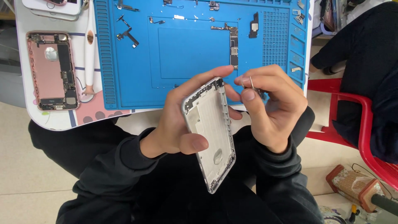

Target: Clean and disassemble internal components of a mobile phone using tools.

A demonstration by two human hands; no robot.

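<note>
- The left hand (pixel 178 124) grips a silver phone shell (pixel 211 132) over the lap, thumb across its lower inner face and fingers curled behind its far edge.
- The shell is tilted, its stripped inside facing up, top end towards the table and bottom end down by the knees.
- The right hand (pixel 271 108) is just beside the shell's upper right corner, its thumb and forefinger pinched shut on a small thin metal part (pixel 251 82); what kind of part it is cannot be told.
- The other right fingers are curled in, and the pinched tips are near the left fingertips at the top of the shell.
- Both arms wear dark sleeves (pixel 124 166), and dark trousers lie under the hands.
- Beyond the hands lies a blue work mat (pixel 124 62) on a white table (pixel 54 118).
- On the mat lies a long logic board (pixel 233 43), with a small black module (pixel 254 25) just to its right.
- Flex cables (pixel 126 33) and small bits lie at the mat's upper left.
- Left of the mat, a white tool (pixel 89 49) lies lengthwise on the table.
- Further left lies an opened pink phone (pixel 52 70), its insides showing.
- At the right, another person in dark clothes (pixel 365 62) sits on a red chair (pixel 356 120).
</note>
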